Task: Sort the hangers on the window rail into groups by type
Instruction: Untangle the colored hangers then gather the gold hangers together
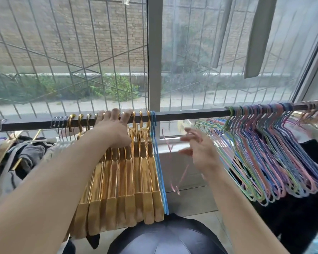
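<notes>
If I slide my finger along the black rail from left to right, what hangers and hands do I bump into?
Dark thin hooks → gold hangers, with the left hand on their hooks → blue hangers → pink hanger, blurred, off the rail, at the right hand → bunch of colourful wire hangers.

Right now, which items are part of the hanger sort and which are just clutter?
In the job:
rail
gold hangers
blue hangers, beside the gold ones
pastel wire hangers, bunched at right
pink hanger, blurred, off the rail near the right hand
left hand, on the gold hooks

Just lying about:
dark clothes
umbrella
</notes>
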Tool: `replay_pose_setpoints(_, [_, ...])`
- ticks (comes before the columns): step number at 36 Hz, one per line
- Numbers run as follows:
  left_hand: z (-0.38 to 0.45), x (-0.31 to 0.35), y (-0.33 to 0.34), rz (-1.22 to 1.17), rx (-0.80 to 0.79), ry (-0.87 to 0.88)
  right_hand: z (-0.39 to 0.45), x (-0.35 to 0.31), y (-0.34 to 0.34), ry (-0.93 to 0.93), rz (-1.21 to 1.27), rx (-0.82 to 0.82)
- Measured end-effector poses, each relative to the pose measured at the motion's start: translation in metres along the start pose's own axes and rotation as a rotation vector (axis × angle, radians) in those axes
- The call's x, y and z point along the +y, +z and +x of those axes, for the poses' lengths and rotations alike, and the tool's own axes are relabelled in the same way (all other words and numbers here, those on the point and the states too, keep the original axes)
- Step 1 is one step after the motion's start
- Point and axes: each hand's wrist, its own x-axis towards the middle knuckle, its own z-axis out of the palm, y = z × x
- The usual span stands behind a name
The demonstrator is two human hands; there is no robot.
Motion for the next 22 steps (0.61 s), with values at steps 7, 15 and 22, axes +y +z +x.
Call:
replay_pose_setpoints(7, [0.001,0.004,-0.006,0.000,-0.002,-0.018,-0.025,0.051,-0.027,0.259,0.013,0.101])
replay_pose_setpoints(15, [-0.018,0.018,-0.015,-0.098,0.035,-0.112,-0.042,0.032,-0.086,0.315,-0.008,-0.057])
replay_pose_setpoints(22, [-0.114,0.142,-0.007,-0.993,0.166,0.245,-0.062,0.001,-0.141,0.197,-0.128,-0.274])
